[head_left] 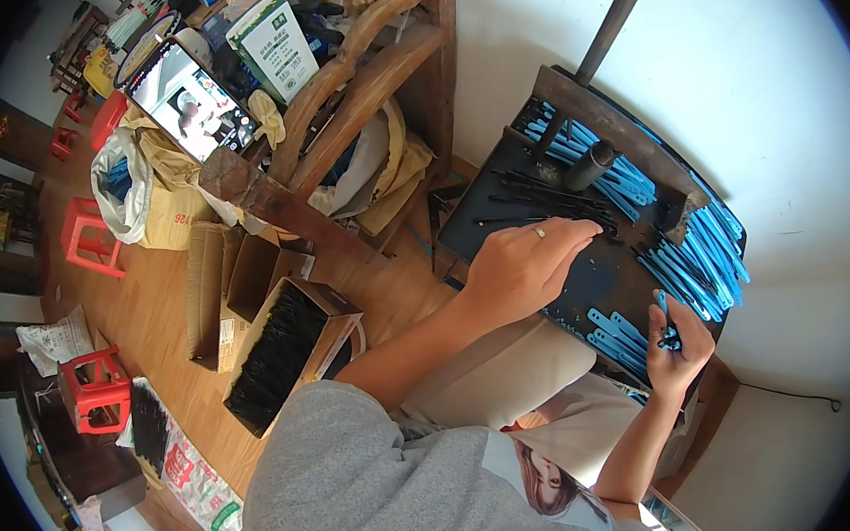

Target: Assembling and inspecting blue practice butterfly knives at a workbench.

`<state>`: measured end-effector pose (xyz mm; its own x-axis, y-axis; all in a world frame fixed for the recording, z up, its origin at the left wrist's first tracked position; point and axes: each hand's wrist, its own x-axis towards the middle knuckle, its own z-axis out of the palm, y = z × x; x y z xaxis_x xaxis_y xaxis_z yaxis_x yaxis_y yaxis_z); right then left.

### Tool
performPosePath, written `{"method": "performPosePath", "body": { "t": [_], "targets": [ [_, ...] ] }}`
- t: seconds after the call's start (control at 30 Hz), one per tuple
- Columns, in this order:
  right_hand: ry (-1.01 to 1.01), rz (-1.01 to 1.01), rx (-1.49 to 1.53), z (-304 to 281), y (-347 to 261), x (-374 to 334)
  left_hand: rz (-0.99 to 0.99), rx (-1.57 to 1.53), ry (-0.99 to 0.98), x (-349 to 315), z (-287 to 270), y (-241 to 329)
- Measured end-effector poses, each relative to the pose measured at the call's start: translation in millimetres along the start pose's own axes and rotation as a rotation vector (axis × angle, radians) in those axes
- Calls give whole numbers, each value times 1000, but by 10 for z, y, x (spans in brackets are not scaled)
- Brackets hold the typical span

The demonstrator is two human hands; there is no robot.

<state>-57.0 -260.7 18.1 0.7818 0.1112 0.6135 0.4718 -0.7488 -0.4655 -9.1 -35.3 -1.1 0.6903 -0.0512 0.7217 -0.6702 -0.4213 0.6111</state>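
My left hand [523, 270], a ring on one finger, reaches over a dark work board [596, 287]. Its fingers are pressed together at a pile of thin black strips [549, 194]; what they pinch, if anything, is hidden. Closed around a blue strip [662, 303] at the right is my right hand [683, 347], with small black parts showing between its fingers. Beside that hand lie several flat blue strips [617, 338] with holes in their ends. A larger heap of blue strips [696, 262] rests farther up the board's right side.
A dark metal fixture [625, 145] with an upright post [589, 167] and a long bar [615, 21] stands at the board's far side. On the floor to my left is a cardboard box [334, 308] of black strips. A wooden armrest [359, 56] and red stools [95, 389] stand farther left.
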Motion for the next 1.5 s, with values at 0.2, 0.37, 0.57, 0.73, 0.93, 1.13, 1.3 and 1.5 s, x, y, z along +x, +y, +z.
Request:
{"method": "performPosePath", "body": {
  "t": [0.2,0.37,0.57,0.73,0.93,1.13,1.3,1.5],
  "targets": [
    [4,-7,3,6,-4,3,3,7,-7,0,-15,5],
    [2,3,-5,5,-11,2,1,6,-4,-4,-13,4],
    [2,1,-2,3,-14,11,-3,1,-4,-8,-2,0],
    [2,9,-1,5,-22,15,2,10,3,-8,-1,-4],
    [1,15,-13,2,-20,7,-5,3,2,-7,-2,-2],
    [-31,59,-14,-45,-20,-26,6,15,14,-4,-14,7],
    [-63,119,-30,-65,-10,-47,23,20,16,-9,-4,-12],
    [-1,35,-27,-29,-28,-5,42,16,15,-3,-8,-12]
  ]
}}
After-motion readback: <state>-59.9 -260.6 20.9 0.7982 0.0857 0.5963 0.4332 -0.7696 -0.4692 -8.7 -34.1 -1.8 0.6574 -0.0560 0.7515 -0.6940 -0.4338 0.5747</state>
